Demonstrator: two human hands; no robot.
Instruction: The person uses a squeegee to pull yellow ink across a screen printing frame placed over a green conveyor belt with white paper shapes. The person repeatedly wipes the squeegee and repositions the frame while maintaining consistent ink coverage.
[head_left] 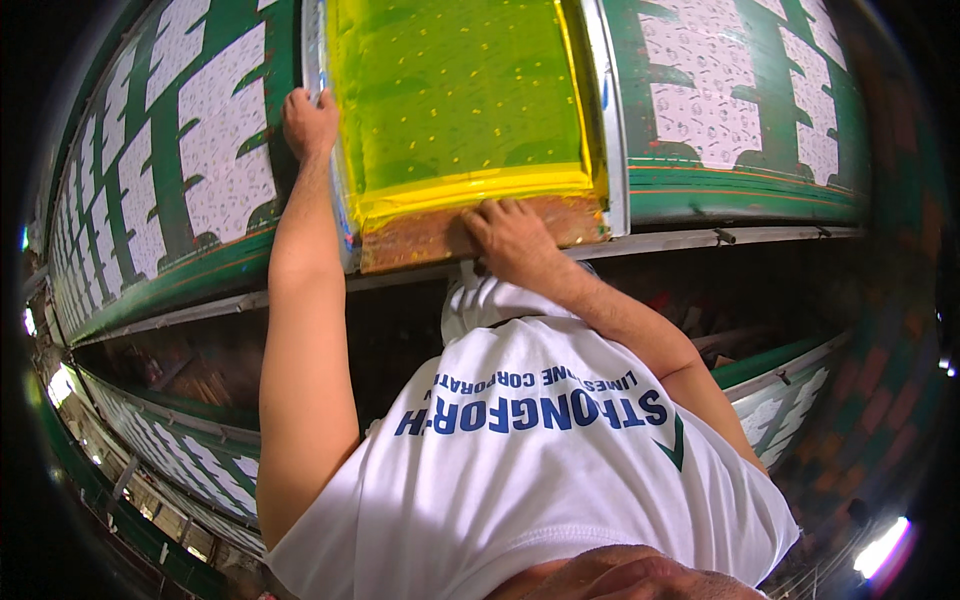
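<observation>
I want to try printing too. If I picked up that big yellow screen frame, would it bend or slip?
Probably stiff: the screen frame has straight metal side rails. Its mesh looks thin, so a poke might damage it. Wet yellow ink could make it slippery; the left hand grips the rail and the right hand presses the brown edge.

Bright, sharp centre; dark, fisheye-bent rim; lamp glare lower right.

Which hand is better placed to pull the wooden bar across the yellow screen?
The right hand: it already rests on the brown wooden bar. The left hand holds the metal screen frame at its side.
</observation>
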